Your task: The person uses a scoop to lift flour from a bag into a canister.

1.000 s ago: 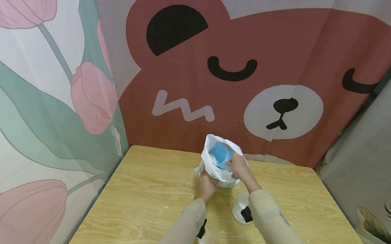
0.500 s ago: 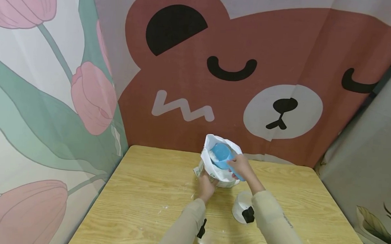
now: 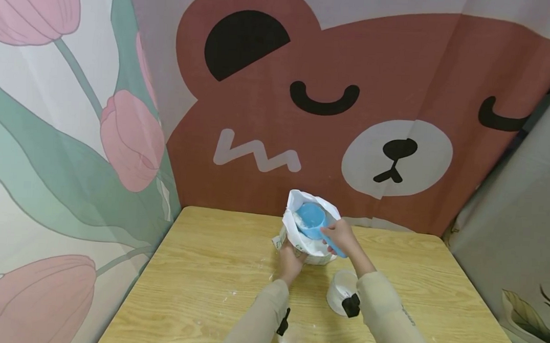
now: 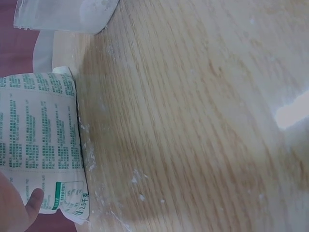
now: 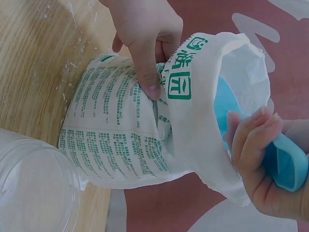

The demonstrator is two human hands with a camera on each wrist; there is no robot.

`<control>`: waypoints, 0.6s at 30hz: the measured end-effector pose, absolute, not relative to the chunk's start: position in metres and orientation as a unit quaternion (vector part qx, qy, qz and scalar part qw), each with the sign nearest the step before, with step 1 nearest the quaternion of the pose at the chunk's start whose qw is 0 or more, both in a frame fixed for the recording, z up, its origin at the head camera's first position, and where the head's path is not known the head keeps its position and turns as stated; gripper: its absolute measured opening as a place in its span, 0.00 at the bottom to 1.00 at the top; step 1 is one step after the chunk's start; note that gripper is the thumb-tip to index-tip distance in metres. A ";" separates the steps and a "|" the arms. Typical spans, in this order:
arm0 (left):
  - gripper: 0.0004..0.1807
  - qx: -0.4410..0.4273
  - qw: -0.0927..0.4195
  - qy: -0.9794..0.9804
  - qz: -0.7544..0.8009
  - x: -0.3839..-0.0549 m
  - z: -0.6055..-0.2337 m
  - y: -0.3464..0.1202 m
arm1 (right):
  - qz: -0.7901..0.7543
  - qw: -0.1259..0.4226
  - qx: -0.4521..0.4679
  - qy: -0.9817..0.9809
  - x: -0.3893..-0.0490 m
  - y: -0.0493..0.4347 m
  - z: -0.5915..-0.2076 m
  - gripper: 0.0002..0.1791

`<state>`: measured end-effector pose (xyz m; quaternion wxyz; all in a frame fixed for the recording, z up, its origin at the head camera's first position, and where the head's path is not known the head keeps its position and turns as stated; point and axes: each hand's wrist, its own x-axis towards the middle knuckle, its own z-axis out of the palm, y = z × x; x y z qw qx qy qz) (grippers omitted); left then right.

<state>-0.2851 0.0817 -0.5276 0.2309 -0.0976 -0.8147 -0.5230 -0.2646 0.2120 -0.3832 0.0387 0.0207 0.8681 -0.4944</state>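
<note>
Well, from where I stand, a broad backdrop with a brown bear on it fills the space behind a wood-grained desk. Near the far edge sits a white bag printed in green, its mouth gaping. The person's left grip holds its near side below the mouth, thumb laid over the front. A clear round jar stands just beside it, to the right and closer to the person.

What counts now, to my eye, is the blue scoop: its cup sits within the bag's mouth, ahead and to the left of the right grip, whose fingers close round the handle. Its long axis slants from cup, far left, to handle, near right, so the right is nearer. It looks smooth, the handle's end hollowed; I can't tell how full it is. Tiny white flakes dot the desk.
</note>
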 end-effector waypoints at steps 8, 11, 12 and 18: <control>0.38 -0.097 0.220 -0.812 -0.532 -0.285 -0.526 0.083 | -0.487 0.039 0.017 0.872 -0.265 0.212 -0.384 0.16; 0.39 -0.096 0.224 -0.816 -0.525 -0.284 -0.526 0.084 | -0.485 0.043 0.023 0.873 -0.266 0.212 -0.385 0.16; 0.38 -0.094 0.224 -0.819 -0.520 -0.283 -0.526 0.084 | -0.484 0.043 0.023 0.873 -0.266 0.212 -0.385 0.16; 0.37 -0.078 0.217 -0.833 -0.504 -0.282 -0.527 0.085 | -0.486 0.042 0.032 0.872 -0.262 0.212 -0.387 0.16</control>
